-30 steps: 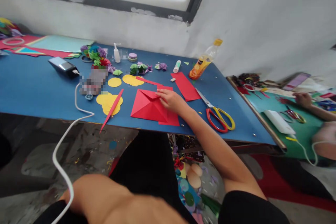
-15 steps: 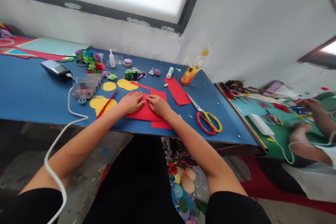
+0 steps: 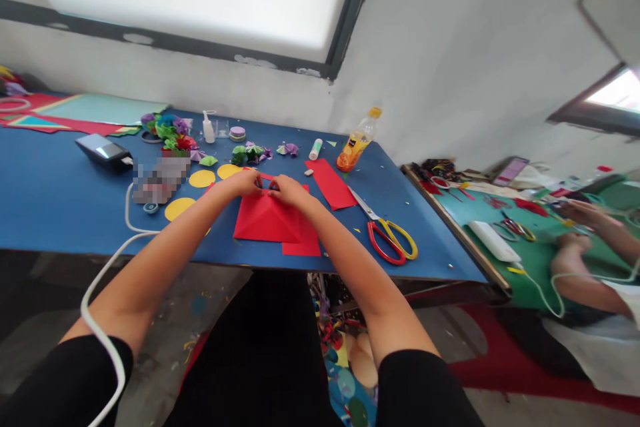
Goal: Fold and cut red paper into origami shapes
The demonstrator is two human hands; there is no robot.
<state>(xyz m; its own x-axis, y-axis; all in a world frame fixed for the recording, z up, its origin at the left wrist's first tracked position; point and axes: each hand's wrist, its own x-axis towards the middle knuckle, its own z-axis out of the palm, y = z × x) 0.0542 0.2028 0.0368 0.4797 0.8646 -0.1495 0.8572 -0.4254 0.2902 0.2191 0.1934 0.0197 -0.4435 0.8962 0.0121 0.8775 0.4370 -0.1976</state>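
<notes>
A sheet of red paper (image 3: 267,221) with diagonal creases lies on the blue tabletop in front of me. My left hand (image 3: 247,181) is closed at its far edge, the fingers curled over the paper. Close beside it, my right hand (image 3: 290,191) pinches the same edge, which is bent up a little. The fingertips are partly hidden. Beneath this sheet another red sheet (image 3: 302,247) sticks out on the right. Yellow paper circles (image 3: 203,179) lie near my left forearm, and a red paper rectangle (image 3: 331,185) is to the right of my hands.
Scissors (image 3: 383,235) with red and yellow handles lie to the right, near an orange drink bottle (image 3: 353,149) and a glue stick (image 3: 315,149). Crepe flowers (image 3: 173,131) and a phone-like device (image 3: 103,152) stand left. A white cable (image 3: 100,277) crosses my left arm. Another person's hand (image 3: 575,240) is far right.
My hands have gone from lying flat on the red paper to gripping its far edge. Creases now show across the sheet. The camera view has shifted slightly.
</notes>
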